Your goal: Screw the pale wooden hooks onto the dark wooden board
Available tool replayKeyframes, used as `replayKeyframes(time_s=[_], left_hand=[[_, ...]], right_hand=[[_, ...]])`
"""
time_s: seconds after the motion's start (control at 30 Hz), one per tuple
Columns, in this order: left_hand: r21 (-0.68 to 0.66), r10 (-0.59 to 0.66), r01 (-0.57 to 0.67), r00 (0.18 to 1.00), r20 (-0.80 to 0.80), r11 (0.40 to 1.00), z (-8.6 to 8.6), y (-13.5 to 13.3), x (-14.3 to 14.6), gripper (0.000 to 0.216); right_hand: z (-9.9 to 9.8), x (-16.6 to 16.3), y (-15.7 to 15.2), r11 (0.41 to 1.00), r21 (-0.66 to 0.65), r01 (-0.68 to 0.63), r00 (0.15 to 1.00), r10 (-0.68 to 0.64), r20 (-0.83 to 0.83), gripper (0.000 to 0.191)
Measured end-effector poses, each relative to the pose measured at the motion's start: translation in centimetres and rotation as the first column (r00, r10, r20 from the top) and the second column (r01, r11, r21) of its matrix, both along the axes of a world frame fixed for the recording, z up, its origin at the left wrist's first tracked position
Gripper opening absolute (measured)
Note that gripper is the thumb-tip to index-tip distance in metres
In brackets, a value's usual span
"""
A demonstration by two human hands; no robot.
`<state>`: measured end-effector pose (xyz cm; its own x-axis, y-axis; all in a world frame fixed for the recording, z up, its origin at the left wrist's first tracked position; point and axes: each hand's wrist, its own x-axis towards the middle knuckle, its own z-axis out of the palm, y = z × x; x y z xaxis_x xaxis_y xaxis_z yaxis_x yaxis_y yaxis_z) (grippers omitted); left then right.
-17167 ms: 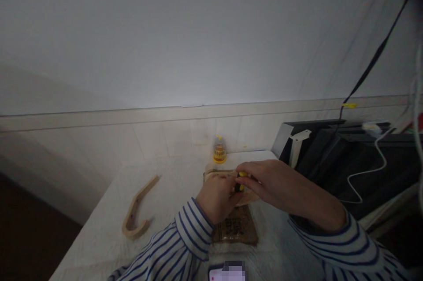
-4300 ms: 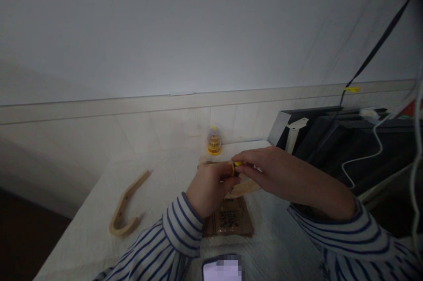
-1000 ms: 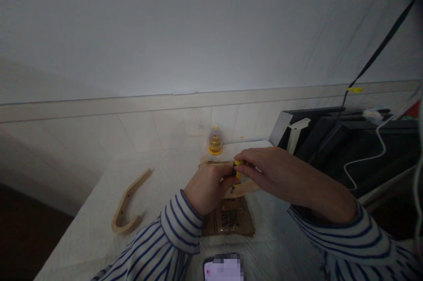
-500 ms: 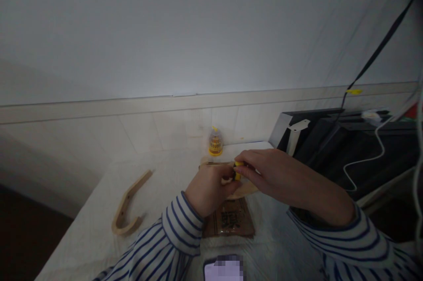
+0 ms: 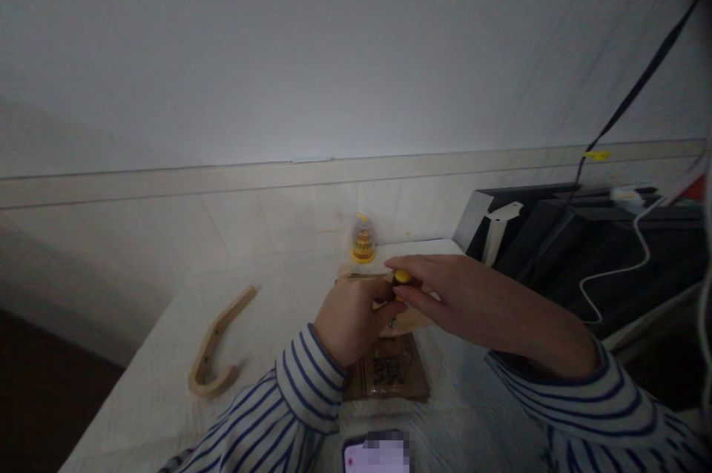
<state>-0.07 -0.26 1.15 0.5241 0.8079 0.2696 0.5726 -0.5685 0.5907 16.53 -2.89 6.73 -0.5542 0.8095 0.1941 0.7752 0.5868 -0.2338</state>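
A short screwdriver (image 5: 403, 277) with a yellow-and-black handle stands roughly upright between my hands. My right hand (image 5: 448, 288) has its thumb and fingers around the yellow top of the handle. Lower down, my left hand (image 5: 356, 313) pinches close around the same tool. A small shiny metal bit shows just under the left fingers. Beneath both hands lies a pale wooden piece (image 5: 414, 321), partly hidden by them. A flat brown printed packet (image 5: 389, 376) lies just in front of it.
A J-shaped wooden hook (image 5: 208, 351) lies on the white-covered table (image 5: 150, 399) at left. Behind my hands stands a clear cone-shaped container (image 5: 363, 242) with a yellow base. A phone (image 5: 375, 454) is at the near edge. Dark panels (image 5: 556, 250) and a white cable (image 5: 639, 265) are at right.
My right hand has turned about the handle, its fingers reaching a little further left and the yellow top tilting toward view. My left hand stays nearly in place.
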Motion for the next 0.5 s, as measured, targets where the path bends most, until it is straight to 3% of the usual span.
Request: replayKeyframes(time_s=[0.5], left_hand=[[0.036, -0.044, 0.045, 0.999, -0.015, 0.998, -0.11, 0.21, -0.21, 0.011]], right_hand=[[-0.09, -0.27, 0.32, 0.999, -0.042, 0.007, 1.000, -0.006, 0.018, 0.018]])
